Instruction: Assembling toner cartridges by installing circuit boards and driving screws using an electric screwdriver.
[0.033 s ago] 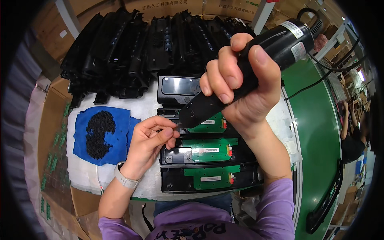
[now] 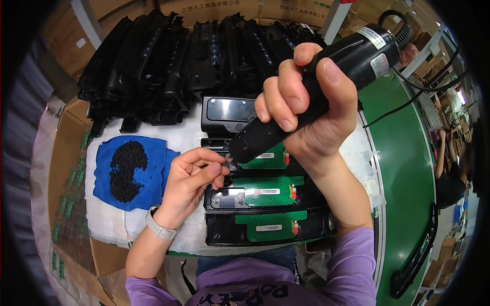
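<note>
A black corded electric screwdriver (image 2: 357, 64) slants down to the left, with my right hand (image 2: 319, 102) closed around its body. Its narrow end reaches the fingertips of my left hand (image 2: 189, 178). Those fingers are pinched together beside the tip; anything between them is too small or hidden to make out. Beneath the tool lies a black housing with a green circuit board (image 2: 280, 159), partly covered. Two more black housings with green boards, a middle board (image 2: 278, 198) and a lower board (image 2: 263, 233), lie nearer me.
Left of my hand, a blue cloth (image 2: 104, 163) bears a pile of small black screws (image 2: 125, 176). Many black plastic housings (image 2: 148, 66) are stacked at the back. A housing with a glossy window (image 2: 229, 108) sits behind the boards. The tool's cable (image 2: 393, 112) crosses a green surface (image 2: 403, 204) at right.
</note>
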A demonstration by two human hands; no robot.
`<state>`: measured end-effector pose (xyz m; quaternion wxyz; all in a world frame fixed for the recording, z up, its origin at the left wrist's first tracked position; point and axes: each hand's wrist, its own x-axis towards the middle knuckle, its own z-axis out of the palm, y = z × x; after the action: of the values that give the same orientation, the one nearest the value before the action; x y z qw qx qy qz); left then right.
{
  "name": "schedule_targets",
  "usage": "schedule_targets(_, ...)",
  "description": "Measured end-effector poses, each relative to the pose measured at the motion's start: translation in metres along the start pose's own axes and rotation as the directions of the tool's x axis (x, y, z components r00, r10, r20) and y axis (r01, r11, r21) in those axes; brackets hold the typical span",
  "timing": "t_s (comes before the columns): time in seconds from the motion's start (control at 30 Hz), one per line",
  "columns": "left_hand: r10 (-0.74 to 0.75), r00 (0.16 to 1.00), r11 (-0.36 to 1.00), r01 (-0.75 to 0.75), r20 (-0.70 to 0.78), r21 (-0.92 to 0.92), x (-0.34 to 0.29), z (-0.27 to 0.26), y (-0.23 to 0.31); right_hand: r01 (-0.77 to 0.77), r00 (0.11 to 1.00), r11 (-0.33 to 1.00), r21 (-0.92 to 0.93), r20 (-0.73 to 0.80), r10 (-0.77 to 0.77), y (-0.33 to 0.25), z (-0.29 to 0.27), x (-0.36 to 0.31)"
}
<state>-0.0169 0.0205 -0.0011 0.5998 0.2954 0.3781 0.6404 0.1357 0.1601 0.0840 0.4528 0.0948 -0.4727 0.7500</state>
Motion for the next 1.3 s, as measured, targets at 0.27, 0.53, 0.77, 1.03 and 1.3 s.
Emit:
schedule_targets(0.27,0.022,0.999,0.999,-0.023,0.026,0.031,0.002,-0.003,-0.002,0.037,0.992,0.998,0.05,-0.124,-0.031,0.002,0.008,-0.001)
schedule_targets(0.53,-0.035,0.999,0.996,0.036,0.014,-0.086,0.001,-0.004,-0.005,0.007,0.989,0.998,-0.07,-0.146,-0.017,0.004,0.008,-0.006)
schedule_targets(0.77,-0.082,0.996,0.983,0.084,0.021,-0.16,0.001,-0.005,-0.008,0.021,0.985,0.999,-0.028,-0.172,-0.025,0.008,0.004,-0.007)
schedule_targets(1.03,0.045,0.994,0.988,-0.029,-0.104,0.155,0.002,0.005,-0.006,-0.066,0.99,0.994,-0.084,-0.128,0.054,0.002,-0.002,-0.002)
schedule_targets(1.3,0.077,0.977,0.991,-0.053,-0.199,0.121,0.004,0.008,0.0,-0.139,0.99,0.845,-0.517,-0.086,0.11,0.013,-0.015,-0.002)
